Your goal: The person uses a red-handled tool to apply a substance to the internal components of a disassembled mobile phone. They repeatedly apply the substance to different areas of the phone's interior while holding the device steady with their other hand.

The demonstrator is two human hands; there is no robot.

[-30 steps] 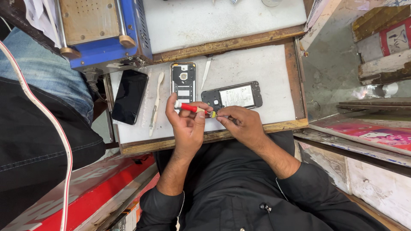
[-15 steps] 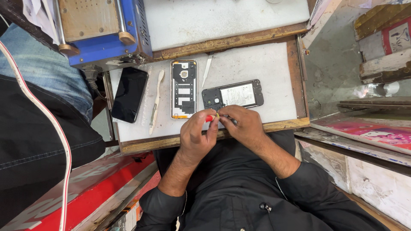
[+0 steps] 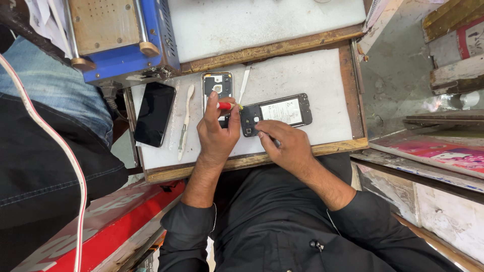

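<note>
- Nearest us, our left hand [image 3: 218, 132] pinches a small red-handled screwdriver [image 3: 226, 106], fingers closed on it, its yellowish tip at the corner of the opened black phone body [image 3: 275, 113].
- Our right hand [image 3: 283, 146] presses down on that phone body's near edge, fingers flat and closed on nothing; the phone lies on the white work mat [image 3: 302, 75] in a wooden-rimmed tray.
- A pale rectangular label covers the battery; we cannot make out its print.
- Left of it lie a detached phone back frame [image 3: 217, 86], partly hidden by our left hand, a white plastic pry tool [image 3: 184, 121] and a black glass screen panel [image 3: 155, 114].
- Farther off, a blue metal machine [image 3: 121, 40] is cut off by the top edge.
- At right, a pink-and-red printed package [image 3: 443, 153] is partly out of view.
</note>
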